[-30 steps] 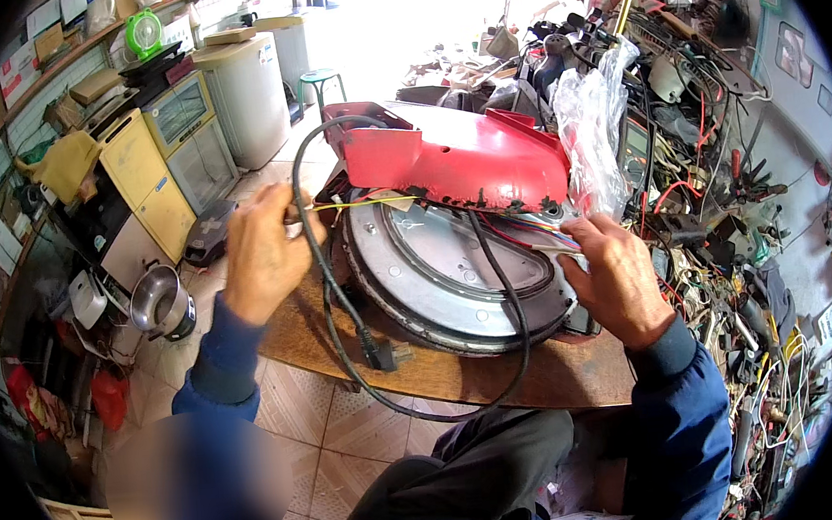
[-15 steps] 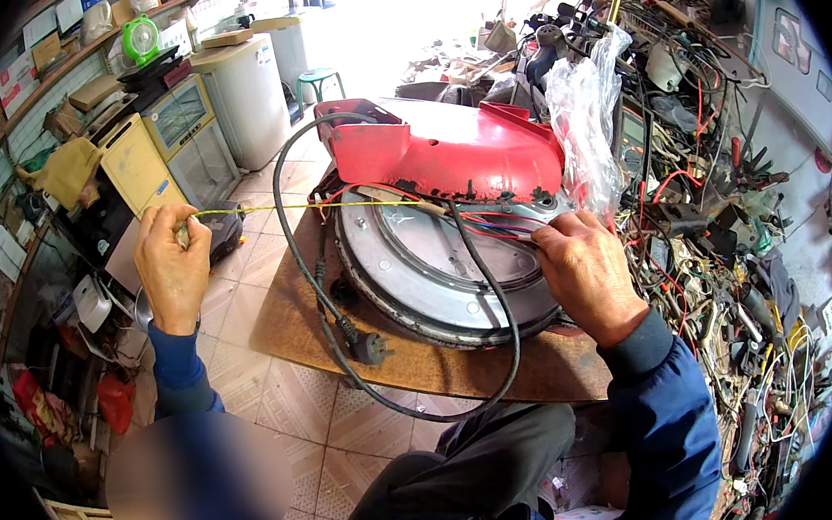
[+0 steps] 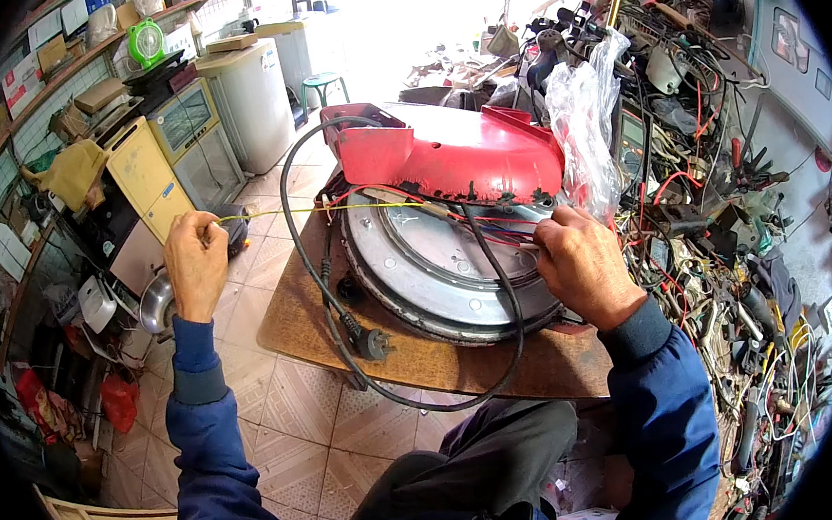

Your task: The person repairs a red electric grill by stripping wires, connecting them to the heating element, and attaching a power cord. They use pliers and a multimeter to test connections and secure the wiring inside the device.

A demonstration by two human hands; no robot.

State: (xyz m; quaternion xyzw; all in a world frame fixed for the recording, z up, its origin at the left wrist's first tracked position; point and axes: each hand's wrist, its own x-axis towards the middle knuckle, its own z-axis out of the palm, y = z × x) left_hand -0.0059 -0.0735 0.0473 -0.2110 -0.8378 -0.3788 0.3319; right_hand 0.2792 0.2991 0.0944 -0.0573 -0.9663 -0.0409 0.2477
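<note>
The red shell [image 3: 477, 165] looks like smooth, glossy plastic to me, scuffed rough and black along its near rim. Beneath it, the round disc [image 3: 406, 285] is silvery metal with a soft shine. Right of the shell, the clear bag [image 3: 581, 120] is crinkled, shiny plastic. On my side of the shell, the tabletop [image 3: 434, 368] is worn brown wood, the plug [image 3: 374, 344] black plastic, and my sleeves [image 3: 213, 471] and trousers [image 3: 443, 478] matt cloth.
</note>
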